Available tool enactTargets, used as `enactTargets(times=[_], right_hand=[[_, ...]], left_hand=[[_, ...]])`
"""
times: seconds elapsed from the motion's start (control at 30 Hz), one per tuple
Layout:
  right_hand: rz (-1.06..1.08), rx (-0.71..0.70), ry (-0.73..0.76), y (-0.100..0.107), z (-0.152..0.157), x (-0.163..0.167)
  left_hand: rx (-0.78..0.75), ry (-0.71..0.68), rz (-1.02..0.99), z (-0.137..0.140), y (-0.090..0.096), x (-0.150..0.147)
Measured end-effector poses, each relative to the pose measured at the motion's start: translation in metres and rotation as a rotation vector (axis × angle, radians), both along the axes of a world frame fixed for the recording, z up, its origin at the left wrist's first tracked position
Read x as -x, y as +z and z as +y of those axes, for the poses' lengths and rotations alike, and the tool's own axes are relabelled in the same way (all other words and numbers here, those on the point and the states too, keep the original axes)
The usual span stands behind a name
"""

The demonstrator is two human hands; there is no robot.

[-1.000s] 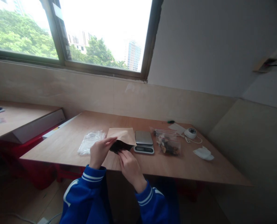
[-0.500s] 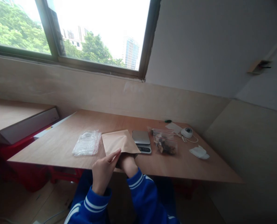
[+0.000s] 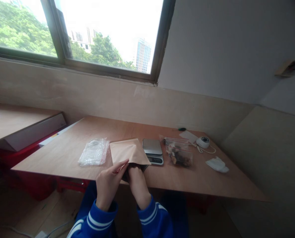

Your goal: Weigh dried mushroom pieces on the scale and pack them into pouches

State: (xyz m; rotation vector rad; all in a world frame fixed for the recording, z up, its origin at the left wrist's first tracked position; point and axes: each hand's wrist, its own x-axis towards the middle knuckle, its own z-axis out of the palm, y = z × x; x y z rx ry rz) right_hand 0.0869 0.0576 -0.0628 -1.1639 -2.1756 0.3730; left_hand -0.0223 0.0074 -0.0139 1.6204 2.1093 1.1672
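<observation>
A tan paper bag lies at the table's front edge, its dark mouth facing me. My left hand pinches the upper lip of the mouth between thumb and fingers. My right hand reaches into the opening, and its fingertips are hidden inside the bag. Just right of the bag, partly covered by its corner, is a digital scale with a metal plate. To the left lies a stack of clear plastic bags.
Zip bags with brown dried pieces lie right of the scale. Beyond them are a white dome camera with a cable, a crumpled white tissue, a white paper and a green-handled tool. The wooden table meets the wall behind.
My right hand has drawn back a little out of the bag's mouth, showing more of its back. My left hand keeps its pinch. The view has shifted slightly.
</observation>
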Motion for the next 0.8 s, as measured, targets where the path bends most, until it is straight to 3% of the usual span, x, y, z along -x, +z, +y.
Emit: enactTargets(times=[0.13,0.33,0.6,0.8], right_hand=[[-0.099,0.020,-0.027,0.020,-0.017,-0.013],[-0.073,-0.118,-0.032,0.038,-0.015,-0.027],[0.064,-0.449,-0.106,0.045,-0.008,-0.027],[0.268,-0.520,-0.097,0.058,-0.003,-0.028]], left_hand=[[0.054,0.013,0.044,0.002,0.011,0.002],[0.096,-0.028,0.163,0.017,0.035,0.007],[0.093,-0.055,0.211,0.033,0.056,0.014],[0.042,-0.074,0.205,0.044,0.065,0.018]])
